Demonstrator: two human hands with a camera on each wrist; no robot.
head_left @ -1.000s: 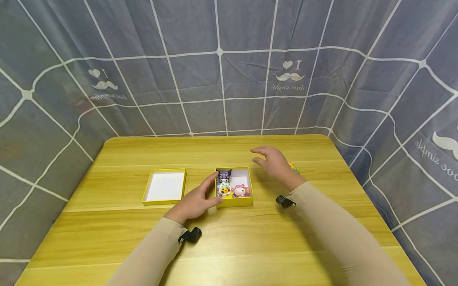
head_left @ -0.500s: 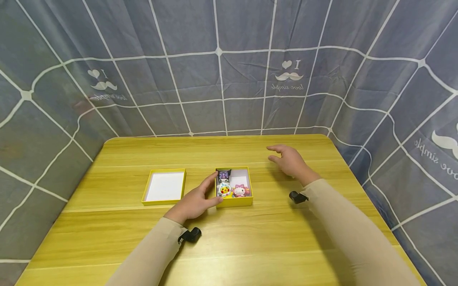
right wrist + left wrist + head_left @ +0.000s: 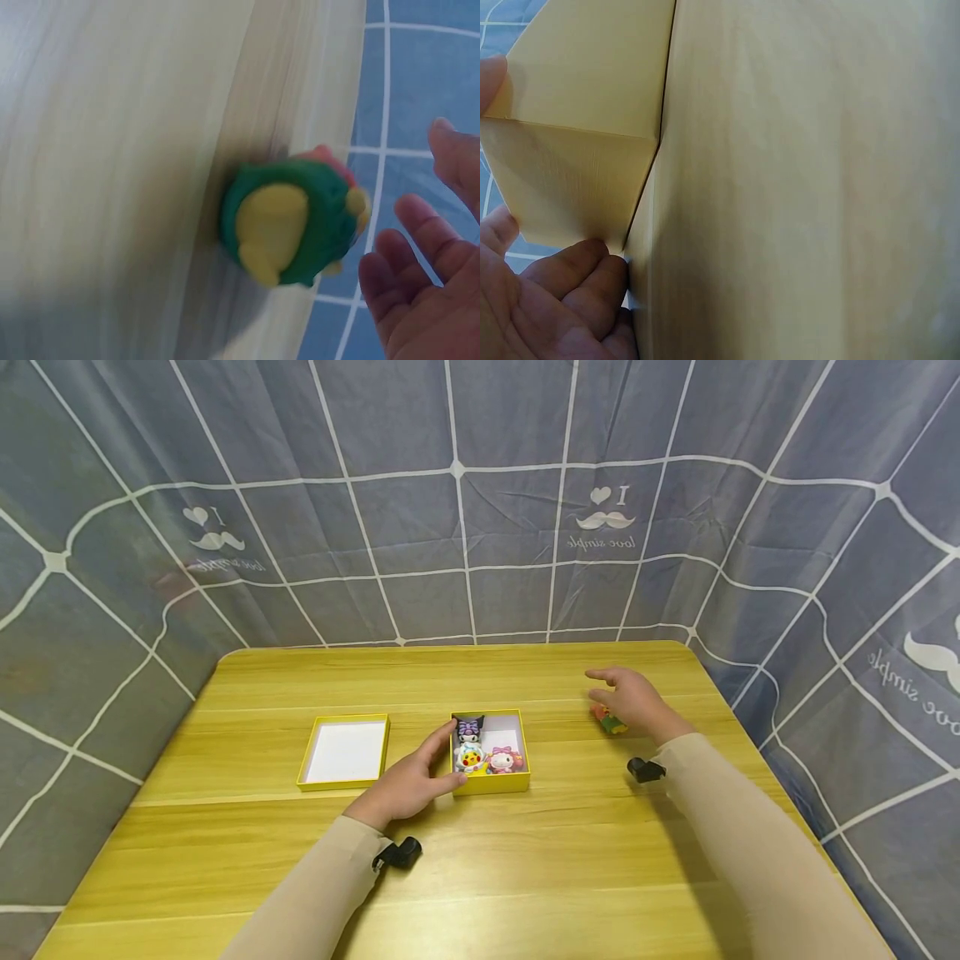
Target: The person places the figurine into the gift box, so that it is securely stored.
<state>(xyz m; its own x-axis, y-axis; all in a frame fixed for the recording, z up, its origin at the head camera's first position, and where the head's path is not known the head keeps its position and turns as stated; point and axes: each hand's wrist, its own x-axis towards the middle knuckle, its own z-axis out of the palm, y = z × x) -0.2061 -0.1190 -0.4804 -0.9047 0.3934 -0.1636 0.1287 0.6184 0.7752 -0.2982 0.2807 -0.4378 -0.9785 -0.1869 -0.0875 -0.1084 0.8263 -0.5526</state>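
My left hand (image 3: 405, 785) grips the left side of a small yellow box (image 3: 492, 785), thumb at the front corner and forefinger at the back one. In the left wrist view its fingers (image 3: 585, 277) press against the box wall (image 3: 574, 176). Inside sit a purple-and-black figurine (image 3: 470, 732), a white-and-yellow figurine (image 3: 471, 758) and a pink figurine (image 3: 506, 761). Right of the box, my right hand (image 3: 636, 702) hovers with parted fingers over a green, yellow and red figurine (image 3: 611, 722). That figurine (image 3: 300, 225) lies on the table, apart from the fingers in the right wrist view.
A yellow-rimmed box lid (image 3: 347, 752), white inside, lies left of the box. The wooden table (image 3: 480, 877) runs back to a grey-blue checked curtain (image 3: 517, 602) that surrounds its back and sides.
My right hand has moved right, away from the box, and the green figurine now shows beneath it. The left hand and the box have stayed in place.
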